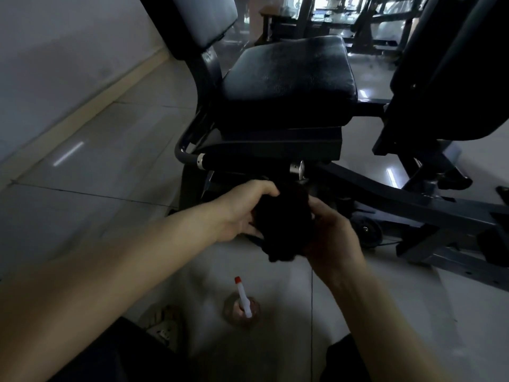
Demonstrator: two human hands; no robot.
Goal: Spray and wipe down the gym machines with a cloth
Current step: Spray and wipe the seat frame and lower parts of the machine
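Head view: dark cloth (281,221) bunched between both hands, low in front of the gym machine's seat pad (289,75). Left hand (245,210) grips its left side, fingers curled over the top; right hand (330,232) clasps its right side. Spray bottle (242,301) stands on the tiled floor (96,166) below the hands, nozzle red-tipped.

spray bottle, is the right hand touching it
Apart. The head view shows the spray bottle alone on the floor, a clear gap between it and the right hand, which grips the cloth.
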